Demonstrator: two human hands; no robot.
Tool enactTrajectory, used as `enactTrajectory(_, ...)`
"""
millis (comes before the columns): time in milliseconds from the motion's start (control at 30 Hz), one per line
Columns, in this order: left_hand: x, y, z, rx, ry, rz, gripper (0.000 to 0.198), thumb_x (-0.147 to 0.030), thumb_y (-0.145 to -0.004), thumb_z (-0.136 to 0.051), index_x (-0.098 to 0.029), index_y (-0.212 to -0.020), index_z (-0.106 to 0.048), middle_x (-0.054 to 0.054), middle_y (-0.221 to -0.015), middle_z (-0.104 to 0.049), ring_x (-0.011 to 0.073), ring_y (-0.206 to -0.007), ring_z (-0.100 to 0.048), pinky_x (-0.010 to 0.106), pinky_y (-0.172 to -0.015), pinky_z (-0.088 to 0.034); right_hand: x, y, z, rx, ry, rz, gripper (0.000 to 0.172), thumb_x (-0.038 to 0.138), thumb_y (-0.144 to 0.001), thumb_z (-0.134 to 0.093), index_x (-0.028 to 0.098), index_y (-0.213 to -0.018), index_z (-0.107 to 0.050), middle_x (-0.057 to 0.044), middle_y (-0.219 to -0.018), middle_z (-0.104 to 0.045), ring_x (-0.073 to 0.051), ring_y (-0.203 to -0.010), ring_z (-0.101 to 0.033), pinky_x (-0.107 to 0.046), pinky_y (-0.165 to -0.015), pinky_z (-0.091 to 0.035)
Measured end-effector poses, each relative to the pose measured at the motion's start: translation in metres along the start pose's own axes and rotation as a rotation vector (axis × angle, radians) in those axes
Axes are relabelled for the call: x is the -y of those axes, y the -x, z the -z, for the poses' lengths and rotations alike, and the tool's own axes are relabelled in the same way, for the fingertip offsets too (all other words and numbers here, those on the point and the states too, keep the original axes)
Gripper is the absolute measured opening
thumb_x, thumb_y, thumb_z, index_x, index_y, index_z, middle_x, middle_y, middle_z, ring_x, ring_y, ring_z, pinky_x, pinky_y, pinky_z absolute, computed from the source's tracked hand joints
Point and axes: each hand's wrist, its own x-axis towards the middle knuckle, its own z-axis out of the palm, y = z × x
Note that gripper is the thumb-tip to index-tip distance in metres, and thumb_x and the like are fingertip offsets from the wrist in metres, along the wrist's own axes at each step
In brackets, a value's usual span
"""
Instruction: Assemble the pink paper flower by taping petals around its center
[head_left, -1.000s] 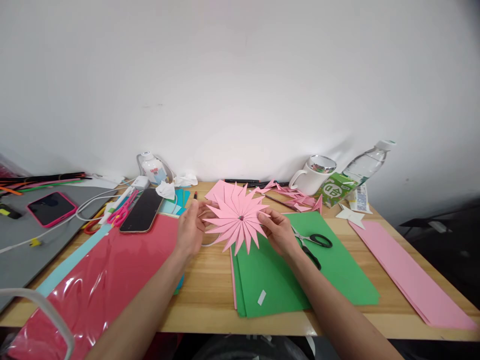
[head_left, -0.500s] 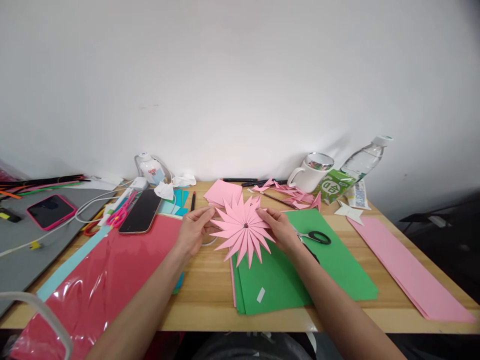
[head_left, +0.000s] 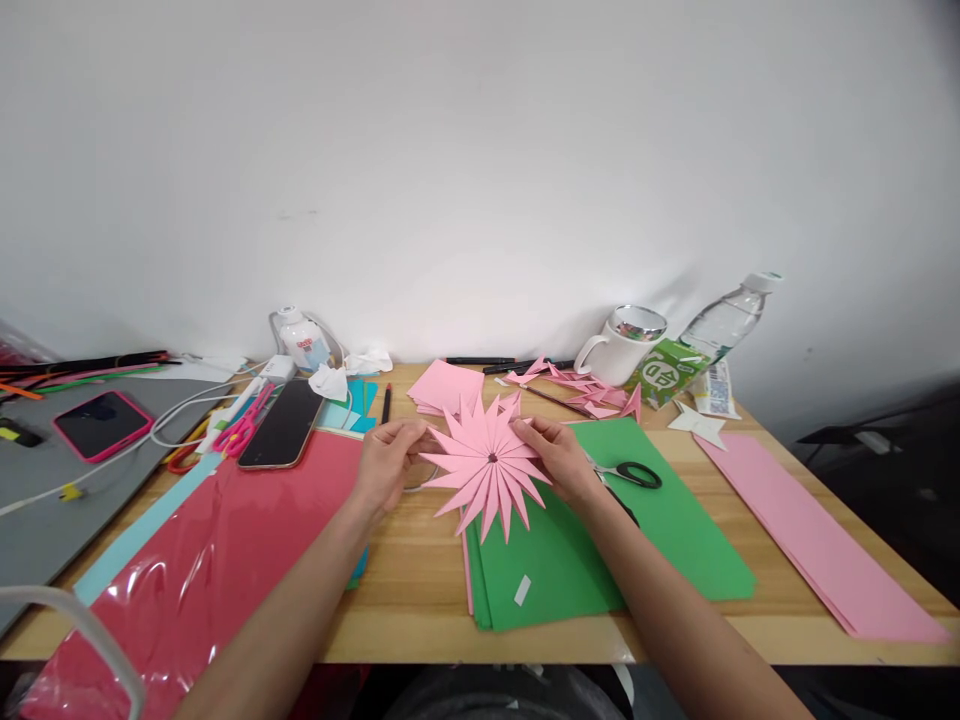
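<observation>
A pink folded-paper star (head_left: 489, 462) with many pointed rays and a small dark hole at its centre is held up between my two hands. My left hand (head_left: 388, 462) pinches a ray at its left edge. On the opposite side, my right hand (head_left: 553, 455) grips the star with thumb and fingers. Below and to the right lie green paper sheets (head_left: 675, 530), with black-handled scissors (head_left: 637, 475) partly under my right forearm. Behind the star is a stack of pink paper squares (head_left: 444, 385).
Folded pink pieces (head_left: 585, 385), a white mug (head_left: 619, 345), a green carton (head_left: 667, 372) and a tilted water bottle (head_left: 727, 320) stand at the back right. Pink strips (head_left: 817, 540) lie at right. Red paper in plastic (head_left: 217, 540) and a phone (head_left: 283, 422) are at left.
The star has turned slightly and dropped a little at its lower edge. Both hands keep hold of it in nearly the same place.
</observation>
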Motion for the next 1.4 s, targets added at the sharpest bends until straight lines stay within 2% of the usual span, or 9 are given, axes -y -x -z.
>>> enactTrajectory(233, 0.0, -0.002, 0.001, -0.06, -0.058, 0.092, 0.044, -0.053, -0.064, -0.066, -0.009, -0.069, -0.07, 0.013, -0.064, -0.07, 0.0212, -0.056, -0.065, 0.029, -0.052, -0.05, -0.004, -0.003, 0.005, -0.015, 0.088, 0.075, 0.028, 0.043, -0.062, -0.072, 0.016, -0.066, -0.064, 0.0, -0.065, -0.061, -0.012, -0.057, -0.052, -0.024, -0.052, -0.041)
enactTrajectory(367, 0.003, -0.001, 0.002, -0.025, -0.177, 0.133, 0.033, -0.043, -0.058, -0.074, -0.011, -0.068, -0.07, 0.008, -0.063, -0.07, 0.0173, -0.052, -0.063, 0.024, -0.048, -0.048, -0.001, -0.001, 0.004, -0.01, 0.199, 0.131, 0.029, 0.044, -0.065, -0.07, 0.016, -0.066, -0.063, -0.001, -0.068, -0.061, -0.012, -0.06, -0.053, -0.023, -0.054, -0.042)
enactTrajectory(500, 0.004, -0.001, 0.003, 0.016, -0.082, 0.17, 0.034, -0.041, -0.054, -0.077, -0.01, -0.065, -0.069, 0.007, -0.061, -0.069, 0.0176, -0.053, -0.062, 0.028, -0.051, -0.051, 0.003, 0.002, 0.004, 0.063, 0.154, 0.142, 0.025, 0.04, -0.067, -0.069, 0.018, -0.076, -0.065, 0.001, -0.068, -0.062, -0.011, -0.058, -0.054, -0.023, -0.056, -0.044)
enactTrajectory(700, 0.002, -0.003, 0.004, -0.057, 0.008, 0.159, 0.035, -0.038, -0.046, -0.081, -0.01, -0.063, -0.067, 0.005, -0.057, -0.066, 0.0156, -0.051, -0.06, 0.028, -0.05, -0.051, 0.004, 0.003, 0.007, 0.12, 0.107, 0.199, 0.036, 0.03, -0.061, -0.076, 0.021, -0.094, -0.063, 0.001, -0.073, -0.065, -0.012, -0.063, -0.057, -0.024, -0.06, -0.044)
enactTrajectory(833, 0.002, -0.003, 0.003, -0.082, 0.013, 0.155, 0.037, -0.038, -0.044, -0.082, -0.01, -0.062, -0.067, 0.004, -0.055, -0.065, 0.0151, -0.05, -0.06, 0.027, -0.048, -0.051, 0.003, 0.002, 0.007, 0.038, 0.107, 0.206, 0.029, 0.036, -0.064, -0.073, 0.02, -0.087, -0.066, 0.003, -0.064, -0.062, -0.009, -0.054, -0.052, -0.022, -0.052, -0.041)
enactTrajectory(967, 0.003, -0.003, 0.002, -0.092, 0.005, 0.164, 0.037, -0.039, -0.046, -0.081, -0.01, -0.064, -0.067, 0.004, -0.056, -0.066, 0.0147, -0.05, -0.06, 0.026, -0.047, -0.051, 0.003, -0.001, 0.007, -0.056, 0.039, 0.146, 0.032, 0.041, -0.062, -0.073, 0.02, -0.085, -0.067, 0.0, -0.071, -0.065, -0.011, -0.062, -0.057, -0.023, -0.055, -0.047)
enactTrajectory(1200, 0.002, -0.005, 0.002, -0.134, 0.025, 0.188, 0.038, -0.039, -0.043, -0.082, -0.01, -0.062, -0.065, 0.002, -0.054, -0.065, 0.0126, -0.048, -0.059, 0.023, -0.047, -0.05, 0.01, -0.002, 0.005, -0.025, -0.119, 0.108, 0.045, 0.059, -0.07, -0.058, 0.018, -0.082, -0.068, -0.005, -0.069, -0.067, -0.015, -0.062, -0.063, -0.026, -0.055, -0.052)
enactTrajectory(1267, 0.002, -0.005, 0.002, -0.153, 0.035, 0.16, 0.038, -0.039, -0.042, -0.082, -0.01, -0.062, -0.066, 0.002, -0.054, -0.064, 0.0124, -0.047, -0.059, 0.023, -0.046, -0.05, 0.01, -0.002, 0.005, -0.033, -0.133, 0.128, 0.04, 0.055, -0.069, -0.063, 0.018, -0.08, -0.068, -0.005, -0.072, -0.068, -0.015, -0.066, -0.064, -0.027, -0.061, -0.053)
enactTrajectory(1400, 0.002, -0.005, 0.001, -0.18, 0.05, 0.129, 0.04, -0.039, -0.042, -0.082, -0.01, -0.066, -0.067, 0.002, -0.054, -0.064, 0.0126, -0.047, -0.058, 0.022, -0.045, -0.048, 0.004, -0.003, 0.007, -0.056, -0.085, 0.187, 0.029, 0.034, -0.058, -0.078, 0.019, -0.081, -0.068, -0.002, -0.079, -0.069, -0.014, -0.074, -0.063, -0.027, -0.072, -0.052)
